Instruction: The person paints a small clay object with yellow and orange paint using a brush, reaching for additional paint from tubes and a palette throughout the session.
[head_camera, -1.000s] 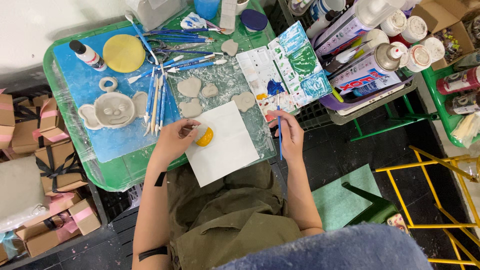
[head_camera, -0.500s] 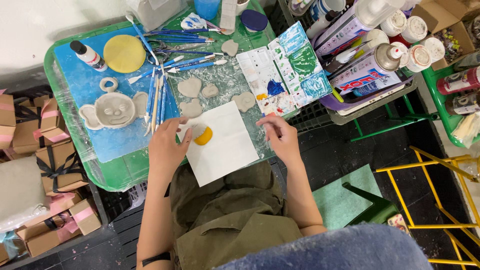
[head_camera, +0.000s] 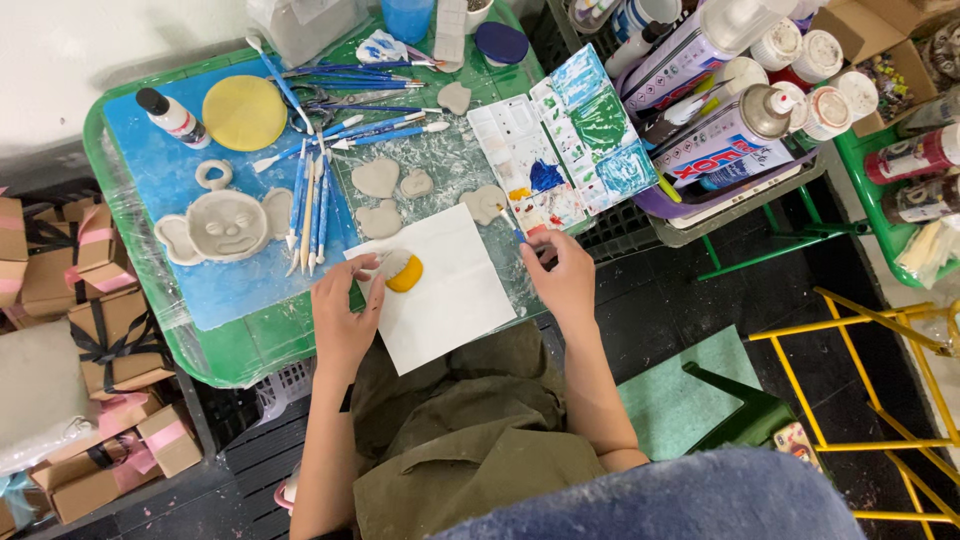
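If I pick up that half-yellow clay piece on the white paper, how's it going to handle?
The clay piece looks thin and flat, so it should lie still rather than roll. Its yellow paint may be wet and could smear. It seems small and light, perhaps brittle at the edges. The left hand steadies it beside the paper.

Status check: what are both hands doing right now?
Left hand steadies half-yellow clay piece on white paper. Right hand holds brush at palette. Nothing blocking.

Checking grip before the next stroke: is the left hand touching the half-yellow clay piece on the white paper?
Touching. The head view shows the left hand fingertips resting on the grey edge of the clay piece, no gap visible.
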